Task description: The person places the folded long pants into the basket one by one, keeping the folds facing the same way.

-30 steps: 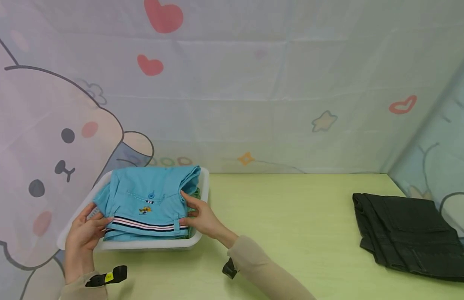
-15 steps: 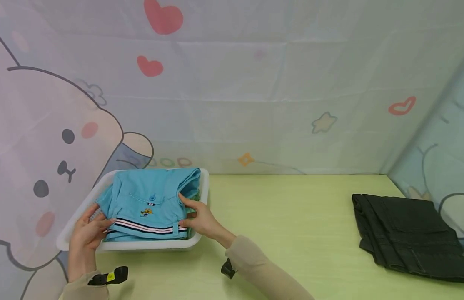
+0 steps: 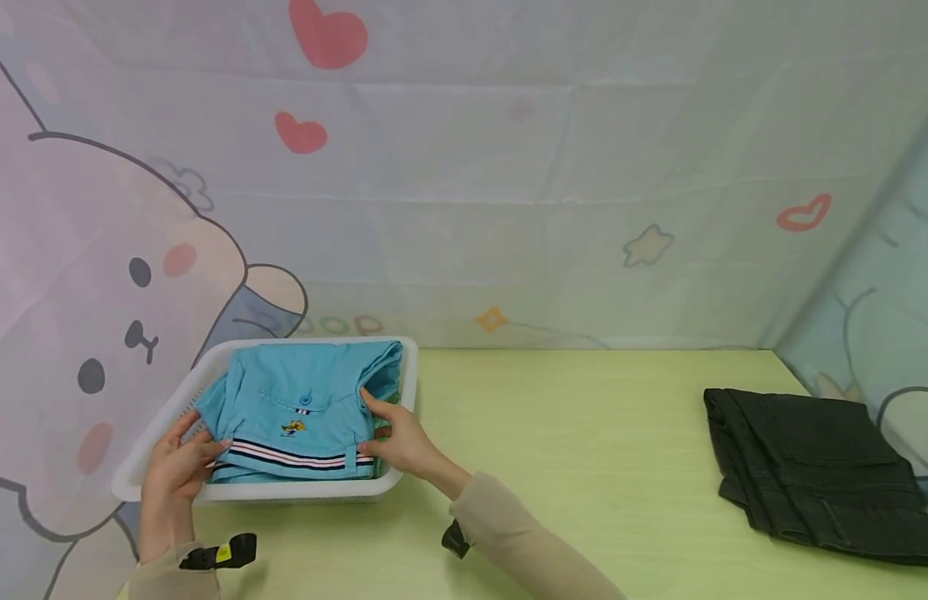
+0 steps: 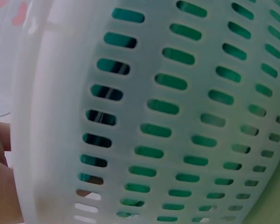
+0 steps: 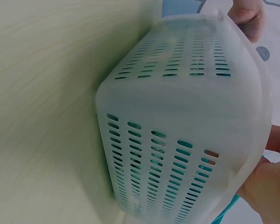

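Note:
A folded pair of light blue trousers (image 3: 306,408), with a button, a small embroidered figure and a striped waistband, lies in a white slotted plastic basket (image 3: 284,492). At its left side, my left hand (image 3: 170,468) pinches the waistband edge, thumb on top. My right hand (image 3: 410,442) holds the opposite edge, with thumb and index finger spread along it. Green cloth (image 4: 163,106) shows through the basket's slots in the left wrist view. The right wrist view has the basket wall (image 5: 177,107) in front, partly hiding the fingers of both hands.
Folded black trousers (image 3: 816,475) lie on the right of the pale green table (image 3: 569,442). Behind stands a cloth backdrop (image 3: 509,167) printed with hearts and a bear, close to the basket's back and left sides.
The blue trousers have shifted slightly right and settled lower in the basket. My left hand has moved a little to the right with them; my right hand has hardly moved.

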A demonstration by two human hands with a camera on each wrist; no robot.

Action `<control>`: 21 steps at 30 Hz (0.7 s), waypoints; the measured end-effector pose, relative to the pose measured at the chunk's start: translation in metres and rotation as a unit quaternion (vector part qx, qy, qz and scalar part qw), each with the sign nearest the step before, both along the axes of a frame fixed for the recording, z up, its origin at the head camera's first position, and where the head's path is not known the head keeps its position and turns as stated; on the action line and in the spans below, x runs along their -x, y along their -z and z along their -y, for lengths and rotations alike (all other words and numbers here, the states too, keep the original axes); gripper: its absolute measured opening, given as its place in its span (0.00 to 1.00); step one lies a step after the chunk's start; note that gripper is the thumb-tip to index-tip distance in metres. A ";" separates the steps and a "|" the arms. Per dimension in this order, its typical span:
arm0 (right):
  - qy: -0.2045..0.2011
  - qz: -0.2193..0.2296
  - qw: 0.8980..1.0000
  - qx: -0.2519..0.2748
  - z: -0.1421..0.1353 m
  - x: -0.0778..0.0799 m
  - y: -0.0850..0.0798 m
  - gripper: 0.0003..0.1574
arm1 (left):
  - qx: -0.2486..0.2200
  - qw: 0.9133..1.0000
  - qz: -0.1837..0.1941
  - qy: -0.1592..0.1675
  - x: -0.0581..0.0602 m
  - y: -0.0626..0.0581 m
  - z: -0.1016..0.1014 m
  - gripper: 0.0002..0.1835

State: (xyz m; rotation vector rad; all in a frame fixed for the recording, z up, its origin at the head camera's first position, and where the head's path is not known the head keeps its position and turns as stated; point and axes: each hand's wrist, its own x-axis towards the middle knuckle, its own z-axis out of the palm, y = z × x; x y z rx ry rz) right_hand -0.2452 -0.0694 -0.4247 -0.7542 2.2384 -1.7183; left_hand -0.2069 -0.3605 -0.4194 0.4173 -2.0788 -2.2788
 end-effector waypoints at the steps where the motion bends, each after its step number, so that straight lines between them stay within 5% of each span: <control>1: 0.003 -0.001 1.000 -0.007 0.000 0.000 0.000 0.47 | 0.002 1.000 0.001 -0.001 0.000 0.000 0.000 0.52; 14: 0.017 -0.077 0.987 -0.138 0.003 -0.005 -0.006 0.49 | 0.040 0.998 0.028 -0.033 -0.001 -0.001 -0.002 0.50; 21: 0.021 -0.068 0.988 -0.140 0.004 -0.006 -0.007 0.52 | 0.071 0.995 0.052 -0.045 0.000 -0.005 -0.006 0.45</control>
